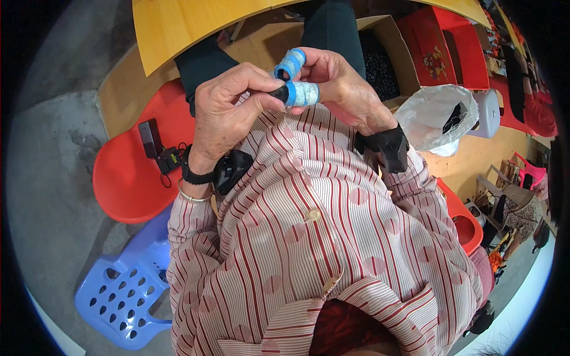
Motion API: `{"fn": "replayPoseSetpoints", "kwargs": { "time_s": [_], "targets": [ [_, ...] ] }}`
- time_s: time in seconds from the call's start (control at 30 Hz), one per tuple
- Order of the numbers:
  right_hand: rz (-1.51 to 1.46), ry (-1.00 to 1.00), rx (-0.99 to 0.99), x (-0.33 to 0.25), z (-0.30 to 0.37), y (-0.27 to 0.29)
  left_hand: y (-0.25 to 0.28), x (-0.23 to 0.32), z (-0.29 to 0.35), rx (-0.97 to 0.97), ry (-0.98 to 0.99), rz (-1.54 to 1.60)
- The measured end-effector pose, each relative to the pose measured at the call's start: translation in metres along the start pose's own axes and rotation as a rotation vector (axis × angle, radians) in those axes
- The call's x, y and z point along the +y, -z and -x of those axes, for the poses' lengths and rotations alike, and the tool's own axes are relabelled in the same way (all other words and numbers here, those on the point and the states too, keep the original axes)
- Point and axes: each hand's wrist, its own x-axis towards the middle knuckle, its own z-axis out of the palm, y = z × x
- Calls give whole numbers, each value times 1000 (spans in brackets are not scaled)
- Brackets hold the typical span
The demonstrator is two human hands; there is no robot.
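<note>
In front of my striped shirt, both hands are raised close together. My left hand (228, 110) is closed, with thumb and forefinger pinching a small black piece (278, 93), whose exact kind I cannot make out. From the other side my right hand (338, 86) meets the same piece, its fingers bent inward. Two of that hand's fingers carry blue-and-white wraps, an upper wrap (291, 63) and a lower wrap (303, 94). Where the wraps come together, the black piece is partly hidden.
A yellow tabletop (196, 26) curves ahead of me. Ahead to the right, a cardboard box (401, 50) holds many small black parts, beside red boxes (424, 50) and a plastic bag (424, 113). On my left, black devices (150, 138) rest on a red stool (127, 178), near a blue chair (127, 296).
</note>
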Motion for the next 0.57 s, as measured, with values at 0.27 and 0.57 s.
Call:
{"fn": "replayPoseSetpoints", "kwargs": {
  "time_s": [0.27,0.57],
  "targets": [
    [31,-1,-71,3,-5,6,3,-2,2,-75,13,37],
    [7,39,-19,12,-2,-4,3,-8,3,-57,84,261]
  ]
}}
